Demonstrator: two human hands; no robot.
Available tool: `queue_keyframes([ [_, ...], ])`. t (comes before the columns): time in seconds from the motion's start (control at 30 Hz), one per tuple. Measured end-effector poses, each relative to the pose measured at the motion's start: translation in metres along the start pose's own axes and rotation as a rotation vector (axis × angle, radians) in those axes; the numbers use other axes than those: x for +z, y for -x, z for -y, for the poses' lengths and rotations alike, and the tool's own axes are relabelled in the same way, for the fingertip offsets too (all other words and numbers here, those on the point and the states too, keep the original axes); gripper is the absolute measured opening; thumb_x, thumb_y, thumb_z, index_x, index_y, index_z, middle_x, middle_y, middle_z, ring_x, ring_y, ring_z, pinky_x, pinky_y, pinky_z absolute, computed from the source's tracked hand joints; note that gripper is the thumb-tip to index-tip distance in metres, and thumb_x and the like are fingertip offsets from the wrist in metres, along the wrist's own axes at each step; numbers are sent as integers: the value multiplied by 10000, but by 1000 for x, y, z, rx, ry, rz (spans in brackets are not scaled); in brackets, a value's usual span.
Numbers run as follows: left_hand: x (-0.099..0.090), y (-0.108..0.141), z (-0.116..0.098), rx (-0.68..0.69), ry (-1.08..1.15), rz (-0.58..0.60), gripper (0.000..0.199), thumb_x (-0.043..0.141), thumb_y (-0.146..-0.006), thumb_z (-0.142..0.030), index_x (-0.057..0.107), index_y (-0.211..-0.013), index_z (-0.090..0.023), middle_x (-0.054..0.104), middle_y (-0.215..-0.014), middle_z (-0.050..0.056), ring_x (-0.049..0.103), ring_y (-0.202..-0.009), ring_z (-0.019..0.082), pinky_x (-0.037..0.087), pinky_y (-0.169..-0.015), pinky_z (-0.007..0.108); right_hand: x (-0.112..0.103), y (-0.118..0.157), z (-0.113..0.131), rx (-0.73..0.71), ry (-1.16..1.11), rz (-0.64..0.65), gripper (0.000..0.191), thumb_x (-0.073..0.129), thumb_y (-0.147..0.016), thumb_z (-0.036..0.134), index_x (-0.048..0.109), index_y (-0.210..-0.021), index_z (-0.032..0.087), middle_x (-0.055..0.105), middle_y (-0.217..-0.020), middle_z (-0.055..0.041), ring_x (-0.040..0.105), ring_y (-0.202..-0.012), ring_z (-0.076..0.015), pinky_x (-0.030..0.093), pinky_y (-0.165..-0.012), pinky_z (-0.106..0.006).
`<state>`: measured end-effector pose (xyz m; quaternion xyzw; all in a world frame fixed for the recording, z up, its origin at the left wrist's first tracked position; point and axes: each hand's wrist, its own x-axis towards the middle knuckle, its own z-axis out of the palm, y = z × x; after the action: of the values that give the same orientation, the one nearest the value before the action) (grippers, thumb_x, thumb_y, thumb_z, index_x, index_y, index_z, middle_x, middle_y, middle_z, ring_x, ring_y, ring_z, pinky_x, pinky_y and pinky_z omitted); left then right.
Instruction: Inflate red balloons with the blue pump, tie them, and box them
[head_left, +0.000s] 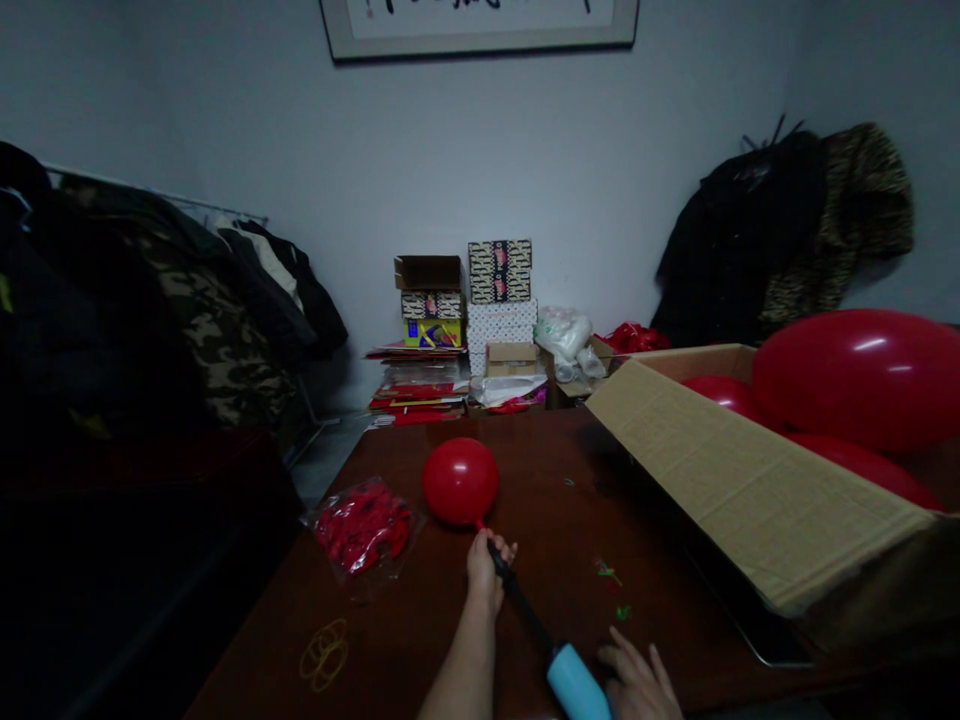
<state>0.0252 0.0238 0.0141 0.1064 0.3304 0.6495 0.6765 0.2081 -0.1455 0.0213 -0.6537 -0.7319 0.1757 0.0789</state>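
A partly inflated red balloon (pixel 460 481) stands above the table, its neck pointing down toward me. My left hand (pixel 486 568) is closed around that neck and the black nozzle end of a hand balloon pump (pixel 576 682). The pump slants down to the right, with a black shaft and a light blue barrel that runs out of the lower edge of the view. Right beside the barrel is my right hand (pixel 641 682), fingers spread apart; whether its palm touches the pump is hidden.
A clear bag of red balloons (pixel 365 528) and yellow rubber bands (pixel 325 655) lie on the brown table (pixel 536 455) at left. At right stands a cardboard box (pixel 750 480) holding big red balloons (pixel 862 375). Small coloured bands (pixel 607 571) lie nearby. Stacked boxes (pixel 501 330) stand behind.
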Motion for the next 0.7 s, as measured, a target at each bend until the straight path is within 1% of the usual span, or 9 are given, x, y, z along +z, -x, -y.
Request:
queue_keyframes([
  [0.07, -2, 0, 0, -12, 3, 11, 244, 588, -764, -348, 414, -690, -195, 425, -502, -76, 395, -379, 65, 473, -670, 333, -9, -6, 9, -39, -5, 45, 324, 431, -773, 315, 684, -924, 180, 520, -1273, -105, 282, -1296, -326, 115, -1054, -573],
  [0.13, -3, 1, 0, -18, -6, 25, 233, 577, -771, -345, 417, -693, -194, 429, -502, -72, 397, -385, 67, 473, -671, 331, -17, -12, 23, -46, 6, 24, 432, 501, -723, 455, 665, -980, 149, 498, -1287, -138, 253, -1301, -351, 82, -1062, -557],
  [0.17, -3, 1, 0, -21, -11, 28, 233, 577, -771, -346, 419, -694, -194, 431, -502, -70, 398, -389, 68, 473, -672, 330, -20, -14, 30, -40, 8, 6, 477, 507, -711, 488, 657, -997, 138, 494, -1287, -146, 251, -1301, -353, 73, -1064, -548],
  [0.3, -2, 1, 1, -21, -18, 29, 254, 600, -754, -370, 425, -702, -193, 435, -501, -72, 407, -396, 71, 473, -675, 332, -29, -31, 57, -4, -12, -48, 473, 474, -733, 467, 647, -1008, 124, 504, -1266, -145, 276, -1293, -331, 74, -1067, -526],
  [0.43, -1, -2, 1, -19, -34, 25, 306, 633, -723, -411, 420, -692, -193, 415, -485, -83, 392, -379, 65, 473, -652, 328, -29, -52, 73, 10, -26, -127, 445, 481, -733, 449, 653, -989, 129, 532, -1223, -128, 303, -1279, -313, 75, -1074, -499],
  [0.5, -1, -4, 1, -19, -39, 20, 316, 641, -713, -420, 421, -693, -194, 417, -482, -83, 392, -377, 67, 473, -638, 326, -26, -58, 76, 16, -22, -143, 445, 482, -735, 448, 652, -987, 122, 531, -1224, -130, 297, -1282, -312, 73, -1076, -493],
  [0.57, -1, -4, 1, -4, -45, 20, 305, 633, -719, -412, 421, -690, -195, 420, -475, -80, 390, -373, 69, 470, -622, 318, -23, -58, 76, 17, -21, -149, 441, 487, -736, 448, 651, -985, 124, 536, -1218, -128, 295, -1284, -309, 67, -1078, -491],
  [0.63, -2, -4, 2, 9, -48, 20, 283, 611, -738, -392, 416, -679, -195, 418, -464, -79, 381, -366, 69, 467, -615, 312, -20, -52, 72, 7, -20, -149, 434, 494, -736, 452, 650, -988, 134, 544, -1207, -123, 296, -1285, -307, 64, -1080, -492],
  [0.7, -3, -3, 3, 21, -39, 24, 257, 587, -754, -364, 413, -672, -195, 416, -458, -79, 375, -362, 66, 470, -636, 317, -17, -42, 63, -5, -12, -135, 443, 496, -741, 464, 647, -996, 136, 545, -1209, -131, 290, -1290, -315, 68, -1077, -507],
])
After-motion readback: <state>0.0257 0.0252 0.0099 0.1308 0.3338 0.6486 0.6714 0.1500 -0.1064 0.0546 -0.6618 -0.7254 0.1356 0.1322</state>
